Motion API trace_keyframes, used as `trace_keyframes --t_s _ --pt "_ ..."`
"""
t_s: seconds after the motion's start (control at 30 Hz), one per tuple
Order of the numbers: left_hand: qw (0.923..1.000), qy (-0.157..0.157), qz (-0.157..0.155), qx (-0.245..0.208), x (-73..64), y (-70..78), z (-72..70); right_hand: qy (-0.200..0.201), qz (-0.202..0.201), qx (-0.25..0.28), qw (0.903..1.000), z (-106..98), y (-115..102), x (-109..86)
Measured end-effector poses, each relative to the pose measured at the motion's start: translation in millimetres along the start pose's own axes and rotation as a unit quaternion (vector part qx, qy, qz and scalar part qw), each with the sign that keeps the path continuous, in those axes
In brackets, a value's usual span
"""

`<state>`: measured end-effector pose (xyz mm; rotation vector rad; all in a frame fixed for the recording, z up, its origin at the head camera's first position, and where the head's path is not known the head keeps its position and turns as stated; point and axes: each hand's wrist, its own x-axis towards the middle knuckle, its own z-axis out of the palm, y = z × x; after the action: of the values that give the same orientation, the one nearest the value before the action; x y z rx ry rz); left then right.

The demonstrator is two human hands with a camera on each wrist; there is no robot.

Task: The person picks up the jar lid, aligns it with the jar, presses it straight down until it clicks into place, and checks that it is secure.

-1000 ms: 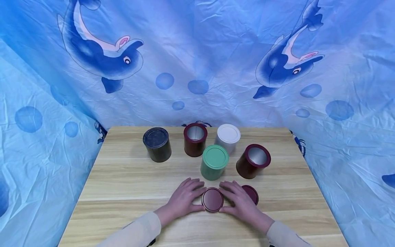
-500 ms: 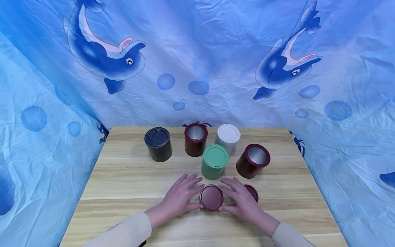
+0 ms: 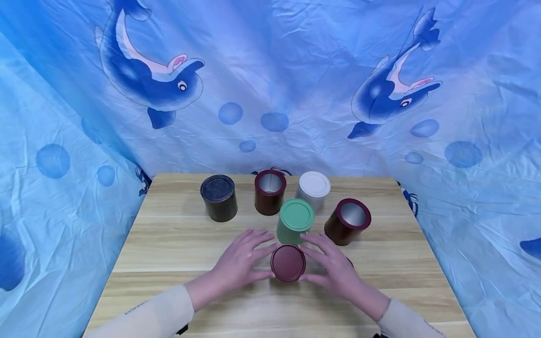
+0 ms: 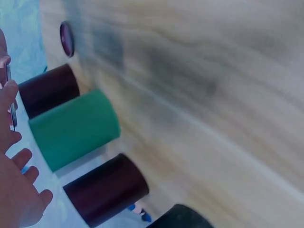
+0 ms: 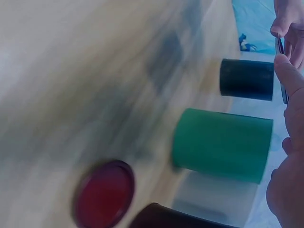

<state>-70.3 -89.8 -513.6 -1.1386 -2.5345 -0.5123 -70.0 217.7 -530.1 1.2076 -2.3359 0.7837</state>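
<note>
Between my two hands is a round dark red lid (image 3: pixel 288 264), raised off the table. My left hand (image 3: pixel 236 264) holds its left edge with thumb and fingertips; my right hand (image 3: pixel 331 267) grips the right edge likewise. Both wrist views show this lid edge-on, high beside the cans. A second dark red lid (image 5: pixel 104 194) lies on the table, mostly hidden under my right hand in the head view. Just beyond the held lid stands a green can (image 3: pixel 296 220) with its cover on. One open dark red can (image 3: pixel 347 221) is to the right, another (image 3: pixel 269 192) farther back.
A black can (image 3: pixel 219 198) with a lid stands at the back left. The white lidded can (image 3: pixel 313 188) is partly behind the green one. Blue dolphin-print cloth (image 3: pixel 270 84) walls in the wooden table (image 3: pixel 169 244) at the back and sides.
The lid has come up off the table, held by both hands, and shifted slightly away from me. Both hands moved with it, and the right now covers more of the second lid.
</note>
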Motion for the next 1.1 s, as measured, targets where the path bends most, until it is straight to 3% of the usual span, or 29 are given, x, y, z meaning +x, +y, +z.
trace_keyframes --t_s 0.33,0.53,0.83,1.1 --pt "0.9996 0.023 -0.002 0.014 25.0 -22.6 -24.2 -0.007 -0.027 -0.025 0.9993 -18 17 46.5" --pt "0.9991 0.022 -0.009 0.035 41.7 -37.5 -34.5 -0.015 -0.036 -0.035 0.9986 -25 30 71.5" --pt "0.9991 0.008 -0.032 0.026 63.6 -64.5 -39.3 -0.053 -0.01 -0.037 0.9979 -28 52 104.7" --pt "0.9976 -0.025 -0.065 0.003 81.9 -90.5 -40.3 -0.099 0.031 -0.041 0.9938 -22 73 130.3"
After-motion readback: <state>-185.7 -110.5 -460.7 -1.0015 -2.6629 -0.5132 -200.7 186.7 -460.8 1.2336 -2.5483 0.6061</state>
